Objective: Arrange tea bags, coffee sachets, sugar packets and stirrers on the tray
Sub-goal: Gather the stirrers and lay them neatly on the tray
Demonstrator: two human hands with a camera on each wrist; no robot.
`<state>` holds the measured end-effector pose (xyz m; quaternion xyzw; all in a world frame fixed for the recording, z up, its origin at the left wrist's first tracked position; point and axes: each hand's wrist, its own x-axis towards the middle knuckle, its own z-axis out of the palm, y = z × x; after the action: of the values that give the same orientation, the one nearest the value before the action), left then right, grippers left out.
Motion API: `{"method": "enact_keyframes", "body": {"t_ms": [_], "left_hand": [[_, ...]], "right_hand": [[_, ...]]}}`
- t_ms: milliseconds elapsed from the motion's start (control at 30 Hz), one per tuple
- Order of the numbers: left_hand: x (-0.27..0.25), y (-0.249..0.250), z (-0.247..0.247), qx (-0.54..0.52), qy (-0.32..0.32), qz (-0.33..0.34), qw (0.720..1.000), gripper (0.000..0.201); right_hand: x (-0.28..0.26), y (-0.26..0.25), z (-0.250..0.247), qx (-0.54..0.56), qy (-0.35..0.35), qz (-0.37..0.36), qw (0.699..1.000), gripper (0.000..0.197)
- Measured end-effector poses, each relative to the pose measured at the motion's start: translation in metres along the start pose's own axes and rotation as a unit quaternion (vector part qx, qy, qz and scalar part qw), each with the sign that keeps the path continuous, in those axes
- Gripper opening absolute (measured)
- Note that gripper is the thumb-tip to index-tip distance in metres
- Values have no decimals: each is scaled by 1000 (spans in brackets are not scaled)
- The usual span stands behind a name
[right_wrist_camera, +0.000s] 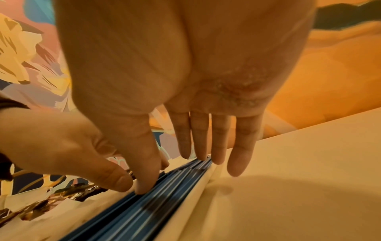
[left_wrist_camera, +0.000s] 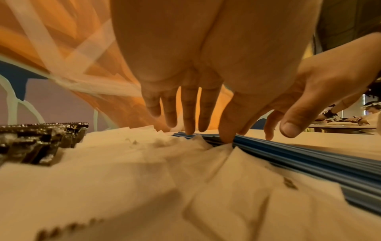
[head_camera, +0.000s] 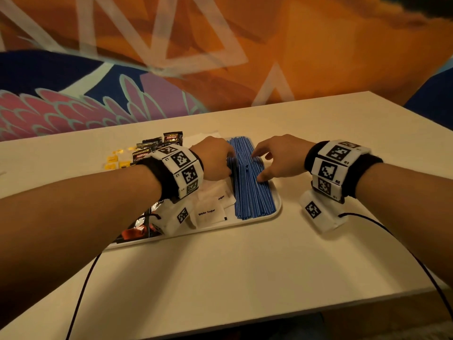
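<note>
The blue stirrers (head_camera: 250, 177) lie along the right side of the tray (head_camera: 275, 213), long axis running away from the person — left hand (head_camera: 213, 159) and right hand (head_camera: 282, 157) flank them, fingers loosely spread and touching the bundle, gripping nothing.

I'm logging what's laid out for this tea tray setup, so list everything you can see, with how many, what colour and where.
stirrers: a bundle, too many to count, blue with white stripes, right part of the tray
sugar packets: several, white, on the tray left of the stirrers
tray: one, white, middle of the table
coffee sachets: several, black, on the table beyond the left wrist; more at the tray's left end
tea bags: a few, yellow, on the table left of the sachets
table: one, cream
left hand: fingers touching the stirrers
right hand: fingers spread, touching the stirrers
</note>
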<state>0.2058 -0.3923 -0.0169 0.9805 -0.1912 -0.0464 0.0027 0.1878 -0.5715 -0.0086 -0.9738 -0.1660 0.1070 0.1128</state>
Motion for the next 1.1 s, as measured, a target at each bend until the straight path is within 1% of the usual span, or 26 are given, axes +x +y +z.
{"method": "enact_keyframes", "body": {"t_ms": [200,367,533,667,767,833,967,1033,1100], "left_hand": [[6,2,1,-34,-5,14,999,38],[10,1,-2,-33,-2,22,999,36],[12,-5,-2,-26,14,25,999,37],[12,-7,1,-31,12,25,999,37],[5,-11,-7,-47,32,22,998,39],[-5,-18,-17,-51,39,15,998,36],[-37,-43,-38,-43,38,-23,998,22],[-57,-61,-49,-26,35,-56,998,16],[-76,-83,-57,-9,27,-112,993,16]], "right_hand": [[7,-9,2,-4,11,-33,999,56],[12,-15,6,-36,-13,-55,998,52],[9,-12,1,-11,1,-38,999,54],[7,-11,2,-16,-11,-26,999,58],[4,-11,2,-2,2,-26,1000,56],[0,-11,-1,15,14,-28,999,51],[-10,-8,-6,25,25,-18,999,39],[-14,-8,-9,18,22,7,1000,37],[-16,-7,-11,25,12,39,999,37]]}}
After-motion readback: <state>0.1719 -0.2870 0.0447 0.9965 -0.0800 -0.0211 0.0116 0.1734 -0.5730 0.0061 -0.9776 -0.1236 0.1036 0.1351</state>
